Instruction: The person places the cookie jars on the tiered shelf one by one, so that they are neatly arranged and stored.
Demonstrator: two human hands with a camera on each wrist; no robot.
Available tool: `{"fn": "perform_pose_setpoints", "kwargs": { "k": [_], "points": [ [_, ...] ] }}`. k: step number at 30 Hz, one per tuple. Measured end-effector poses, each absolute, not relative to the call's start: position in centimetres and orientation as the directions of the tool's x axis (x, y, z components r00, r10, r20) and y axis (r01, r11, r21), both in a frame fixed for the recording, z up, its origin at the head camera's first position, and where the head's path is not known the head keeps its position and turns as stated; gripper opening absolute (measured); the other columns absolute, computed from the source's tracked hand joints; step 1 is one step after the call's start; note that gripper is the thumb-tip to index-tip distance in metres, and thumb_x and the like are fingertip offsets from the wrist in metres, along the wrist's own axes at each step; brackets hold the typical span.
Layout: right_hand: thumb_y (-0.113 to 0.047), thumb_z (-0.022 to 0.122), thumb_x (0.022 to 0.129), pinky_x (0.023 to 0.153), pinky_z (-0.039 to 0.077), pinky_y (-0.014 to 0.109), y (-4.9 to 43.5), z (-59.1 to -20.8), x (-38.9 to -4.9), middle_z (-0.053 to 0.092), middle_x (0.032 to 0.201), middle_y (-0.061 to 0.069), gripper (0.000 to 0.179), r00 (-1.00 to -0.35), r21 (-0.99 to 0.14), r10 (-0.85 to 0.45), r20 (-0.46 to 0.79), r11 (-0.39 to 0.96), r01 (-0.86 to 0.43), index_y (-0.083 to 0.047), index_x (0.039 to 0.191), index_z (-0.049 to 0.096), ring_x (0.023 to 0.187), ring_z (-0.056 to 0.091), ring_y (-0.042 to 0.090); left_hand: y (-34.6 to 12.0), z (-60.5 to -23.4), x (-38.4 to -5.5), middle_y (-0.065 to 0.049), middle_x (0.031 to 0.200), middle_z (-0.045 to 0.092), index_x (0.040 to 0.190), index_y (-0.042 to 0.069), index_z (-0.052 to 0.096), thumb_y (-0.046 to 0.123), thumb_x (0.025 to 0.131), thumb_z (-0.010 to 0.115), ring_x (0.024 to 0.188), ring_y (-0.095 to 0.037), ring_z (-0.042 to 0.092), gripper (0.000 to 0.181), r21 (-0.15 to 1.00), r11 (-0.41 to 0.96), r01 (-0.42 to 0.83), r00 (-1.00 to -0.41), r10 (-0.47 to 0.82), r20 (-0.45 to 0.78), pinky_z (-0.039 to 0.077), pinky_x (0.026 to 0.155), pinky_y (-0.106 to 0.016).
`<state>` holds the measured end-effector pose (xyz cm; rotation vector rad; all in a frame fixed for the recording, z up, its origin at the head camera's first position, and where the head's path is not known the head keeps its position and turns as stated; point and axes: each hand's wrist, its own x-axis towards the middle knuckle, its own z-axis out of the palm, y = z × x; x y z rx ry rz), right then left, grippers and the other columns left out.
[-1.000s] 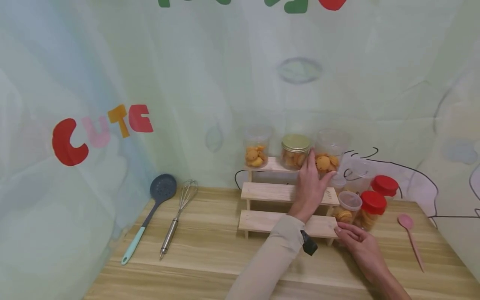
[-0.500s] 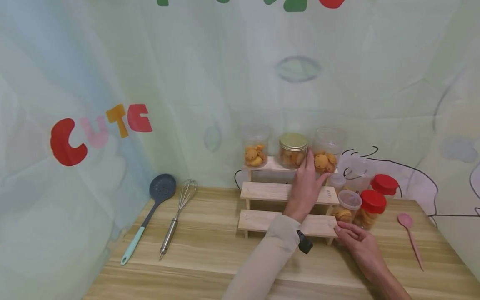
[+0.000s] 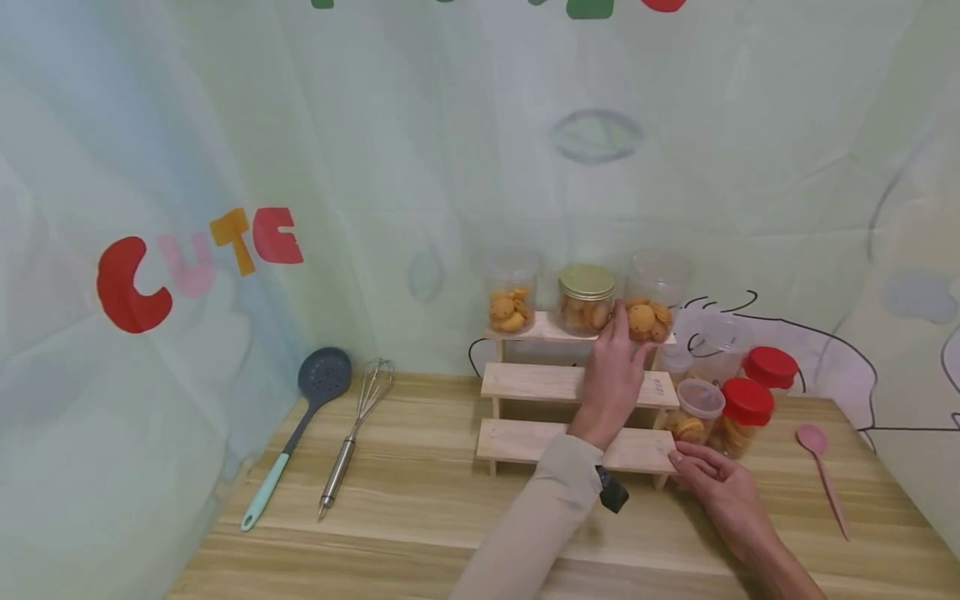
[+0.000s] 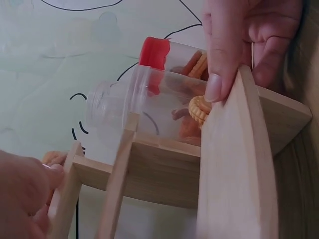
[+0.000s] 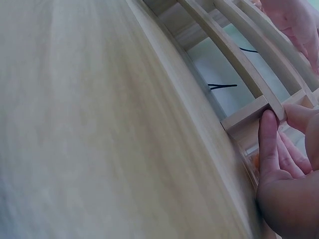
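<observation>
In the head view a three-step wooden rack [image 3: 540,382] stands on the table. Its top step bears a clear jar of cookies [image 3: 512,300] at the left, a gold-lidded jar [image 3: 587,298] in the middle and another clear cookie jar [image 3: 654,292] at the right. My left hand [image 3: 611,379] reaches over the lower steps, its extended fingers in the gap between the middle and right jars; any contact there is unclear. My right hand [image 3: 723,496] pinches the right end of the bottom step [image 4: 232,164], thumb above and fingers beneath, as the left wrist view shows.
Right of the rack stand red-lidded jars [image 3: 747,404] and a small clear tub of cookies [image 3: 697,408]. A pink spoon [image 3: 817,467] lies at the far right. At the left lie a slotted turner [image 3: 307,417] and a whisk [image 3: 352,442]. A printed cloth hangs behind.
My left hand has shifted slightly left, its thumb drawing closer to its fingers, and the right cookie jar sits a little further left. The right hand keeps its hold on the rack.
</observation>
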<state>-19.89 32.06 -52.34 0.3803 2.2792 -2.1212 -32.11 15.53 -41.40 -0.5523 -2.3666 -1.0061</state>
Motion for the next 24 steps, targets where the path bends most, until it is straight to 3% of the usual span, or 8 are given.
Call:
{"fn": "perform_pose_setpoints", "kwargs": {
  "k": [9,19,24],
  "points": [
    [-0.034,0.075,0.104,0.091,0.064,0.017,31.7,-52.0,-20.0,0.079,0.111,-0.021,0.070,-0.966,-0.977,0.179,-0.185,0.076,0.201,0.005,0.156,0.049,0.102,0.073,-0.003,15.5,-40.7,-32.3,-0.013,0.152,0.066,0.161,-0.002,0.045,0.025,0.104,0.076,0.131,-0.022,0.071,0.070,0.519,0.697,0.496,-0.796,0.126,0.592,0.062,0.105,-0.027],
    [-0.030,0.075,0.105,0.089,0.064,0.017,31.7,-52.3,-19.9,0.080,0.109,-0.020,0.065,-0.972,-0.983,0.173,-0.161,0.063,0.174,0.006,0.154,0.051,0.100,0.073,-0.003,14.1,-41.2,-31.5,-0.015,0.157,0.061,0.160,-0.003,0.045,0.020,0.106,0.073,0.140,-0.023,0.065,0.066,0.520,0.649,0.555,-0.769,0.161,0.619,0.057,0.113,-0.028],
    [-0.023,0.073,0.106,0.087,0.064,0.017,32.0,-52.5,-19.8,0.080,0.105,-0.020,0.053,-0.976,-0.990,0.176,-0.129,0.026,0.135,0.004,0.148,0.057,0.099,0.074,-0.004,12.5,-42.1,-30.7,-0.017,0.155,0.063,0.160,-0.003,0.046,0.015,0.106,0.072,0.140,-0.024,0.065,0.062,0.507,0.597,0.622,-0.724,0.193,0.662,0.057,0.113,-0.029]
  ]
}}
